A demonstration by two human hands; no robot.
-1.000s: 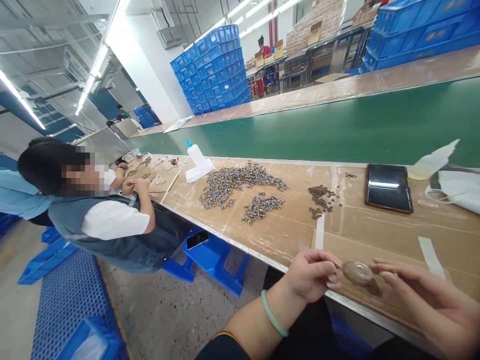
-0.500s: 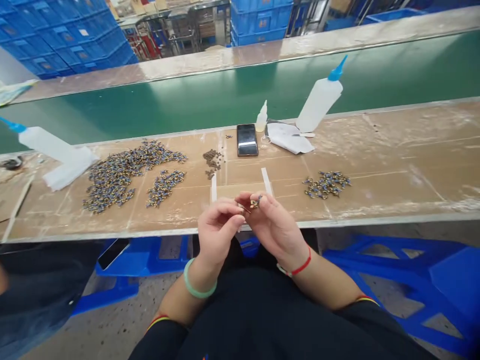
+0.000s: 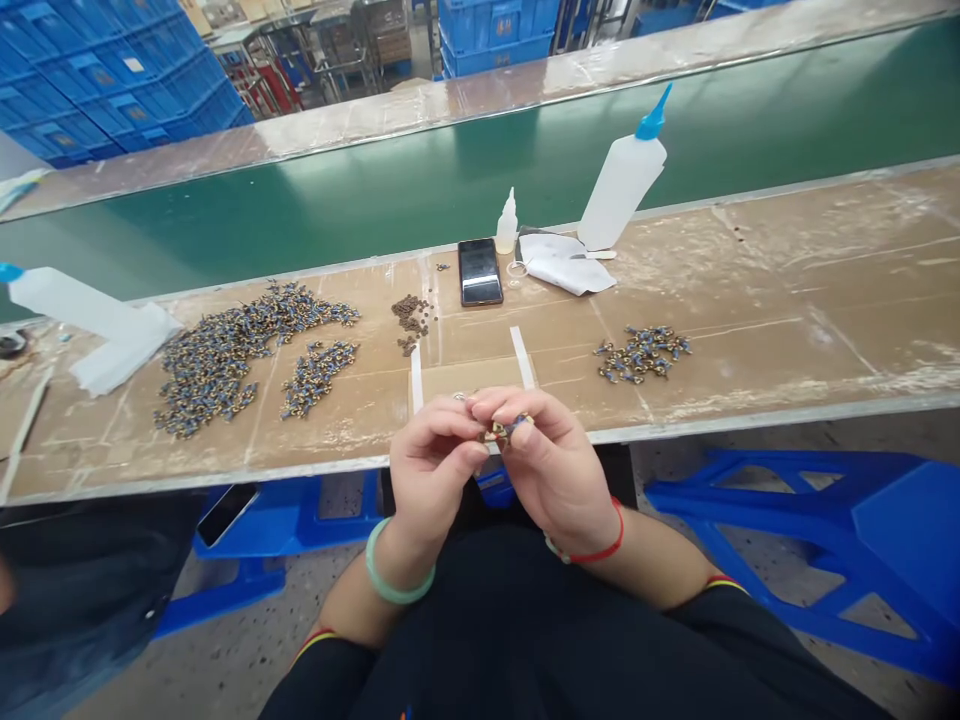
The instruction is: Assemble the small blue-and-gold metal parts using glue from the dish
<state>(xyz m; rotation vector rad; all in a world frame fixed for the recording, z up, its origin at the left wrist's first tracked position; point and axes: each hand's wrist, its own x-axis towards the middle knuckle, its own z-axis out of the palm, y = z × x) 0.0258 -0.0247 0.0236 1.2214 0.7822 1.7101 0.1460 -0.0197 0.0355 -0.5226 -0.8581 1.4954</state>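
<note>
Grip, right hand (image 3: 555, 470): thumb and fingers clamped on a small blue-and-gold piece (image 3: 519, 424), nearer the wearer than the phone (image 3: 480, 272).
Grip, left hand (image 3: 427, 465): thumb and forefinger pinched at the piece's left end; can't tell if they hold it or a separate bit.
Hand pose: both raised at the table's near edge, tips nearly meeting, fingers curled inward, backs of hands partly up. Forearms angle in from both sides.
Wrists: green bangle (image 3: 379, 572) left, red band (image 3: 604, 551) right.
Hidden: most of the piece, under fingertips; its shape and any joint are too small to read. Palms mostly out of sight.
Cardboard sheet (image 3: 469, 378): nearer than the phone, white tape strips (image 3: 523, 358) at both sides, near edge covered by the hands.
Brown discs (image 3: 411, 315): loose heap, left of phone.
Blue-and-gold piles: large pile (image 3: 247, 345) and smaller pile (image 3: 319, 378) farther left, third pile (image 3: 643, 354) right of phone and nearer.
Small bottle (image 3: 508, 222): upright, just right of phone.
Big bottle (image 3: 621, 190): farther right, blue tip, behind white cloth (image 3: 566, 265).
Left bottle (image 3: 67, 300): far left of phone, tip cut off by frame.
</note>
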